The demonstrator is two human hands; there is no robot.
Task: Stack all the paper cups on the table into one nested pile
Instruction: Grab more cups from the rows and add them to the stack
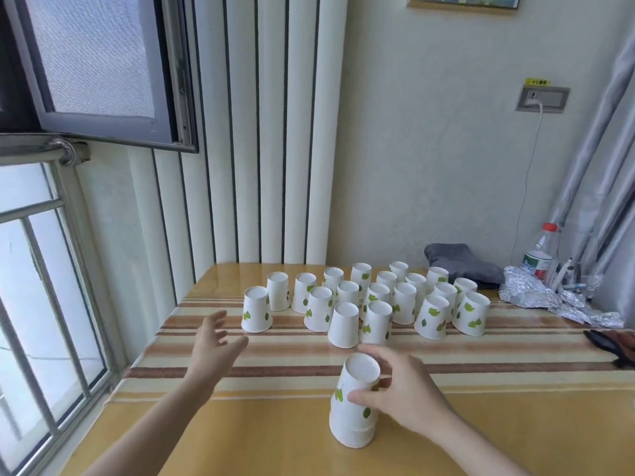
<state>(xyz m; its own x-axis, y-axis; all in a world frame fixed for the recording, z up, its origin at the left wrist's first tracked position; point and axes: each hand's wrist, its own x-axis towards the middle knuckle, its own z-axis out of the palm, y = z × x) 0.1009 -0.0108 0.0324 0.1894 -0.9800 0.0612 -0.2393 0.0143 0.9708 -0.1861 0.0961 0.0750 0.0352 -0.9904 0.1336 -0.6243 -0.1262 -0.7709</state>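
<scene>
Fingers of my right hand (398, 393) wrapped the short nested pile of inverted white leaf-printed paper cups (354, 403) near the table's (481, 424) front edge, steadying it, I judged, while my left hand (214, 338), fingers spread wide, reached toward the leftmost loose inverted cup (256, 309).

Both bare forearms reach forward from the bottom edge. The left hand (214, 338) hovers in the air, palm turned inward, fingers spread and slightly curled, gripping nothing. The right hand (400, 395) is lower and nearer, its thumb (359, 398) and curved fingers (378, 353) wrapped in a loose grasp.
</scene>
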